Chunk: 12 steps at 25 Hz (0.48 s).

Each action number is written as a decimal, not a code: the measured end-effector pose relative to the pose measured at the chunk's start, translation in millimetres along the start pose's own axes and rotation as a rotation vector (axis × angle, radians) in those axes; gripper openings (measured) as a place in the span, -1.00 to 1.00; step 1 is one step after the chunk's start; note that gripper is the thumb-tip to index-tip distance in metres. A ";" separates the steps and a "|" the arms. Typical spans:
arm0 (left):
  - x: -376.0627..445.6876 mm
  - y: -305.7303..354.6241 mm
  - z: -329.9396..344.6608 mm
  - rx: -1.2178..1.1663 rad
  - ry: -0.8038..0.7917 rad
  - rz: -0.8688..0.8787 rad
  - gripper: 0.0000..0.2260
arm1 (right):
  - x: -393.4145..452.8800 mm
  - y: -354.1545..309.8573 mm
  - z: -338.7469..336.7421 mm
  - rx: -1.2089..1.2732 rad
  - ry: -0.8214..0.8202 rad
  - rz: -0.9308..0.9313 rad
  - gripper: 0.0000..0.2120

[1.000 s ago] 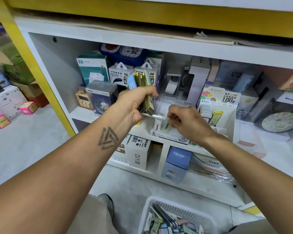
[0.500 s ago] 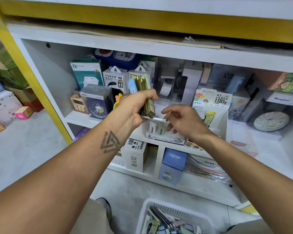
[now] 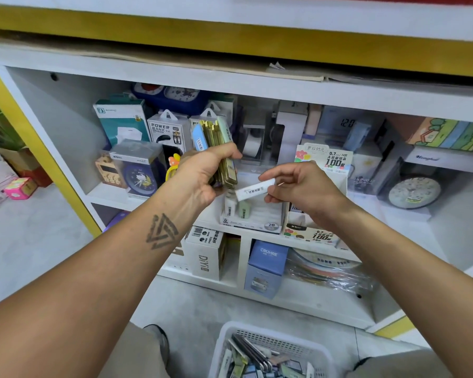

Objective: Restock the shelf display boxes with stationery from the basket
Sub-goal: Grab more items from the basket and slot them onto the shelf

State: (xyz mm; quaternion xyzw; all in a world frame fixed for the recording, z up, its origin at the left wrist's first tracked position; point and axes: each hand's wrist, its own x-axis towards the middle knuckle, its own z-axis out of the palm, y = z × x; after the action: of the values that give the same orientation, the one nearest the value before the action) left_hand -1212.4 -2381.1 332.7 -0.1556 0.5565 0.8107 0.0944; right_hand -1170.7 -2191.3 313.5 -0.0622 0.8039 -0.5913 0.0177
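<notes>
My left hand (image 3: 202,174) grips a stack of flat lead-refill cases (image 3: 219,151), olive, blue and pale green, held upright in front of the shelf. My right hand (image 3: 301,186) pinches one slim white case (image 3: 254,189) between thumb and fingers, just right of the stack and apart from it. Below both hands a white display box marked 2B (image 3: 253,219) stands on the shelf with two small cases upright in it. To its right stands a second display box printed 0.7 HB 100 (image 3: 327,162). The white basket (image 3: 273,347) with several stationery packs sits on the floor at the bottom.
The shelf (image 3: 115,195) holds boxed clocks (image 3: 139,170), power bank boxes (image 3: 167,132) and a tape dispenser (image 3: 254,143) behind the hands. Lower cubbies hold a DIY box (image 3: 205,257) and a blue CRUHRE box (image 3: 266,268). Cartons lie on the floor at left (image 3: 19,188).
My right hand has drawn the white case out from the bottom of the stack and moved it slightly right. The left hand keeps its hold on the stack.
</notes>
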 end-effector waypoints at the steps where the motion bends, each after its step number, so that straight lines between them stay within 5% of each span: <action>1: -1.1 -0.6 -0.4 0.009 0.009 0.000 -0.60 | 0.4 0.5 0.2 -0.017 0.006 -0.012 -0.78; 5: -1.6 -2.4 -3.4 0.015 0.027 -0.010 -0.62 | 6.8 5.2 0.3 -0.148 0.039 -0.038 -0.83; 9: -0.2 -2.8 -7.2 0.027 0.036 -0.027 -0.58 | 11.3 13.2 5.6 -0.682 0.082 -0.248 -0.82; 12: -0.9 -2.2 -10.5 0.037 0.031 -0.036 -0.59 | 12.6 13.5 9.3 -0.694 0.047 -0.283 -0.81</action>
State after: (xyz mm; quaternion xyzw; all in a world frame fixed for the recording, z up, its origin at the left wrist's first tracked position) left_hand -1209.3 -2390.1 327.6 -0.1765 0.5700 0.7958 0.1033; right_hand -1183.3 -2197.6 298.4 -0.1614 0.9401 -0.2816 -0.1046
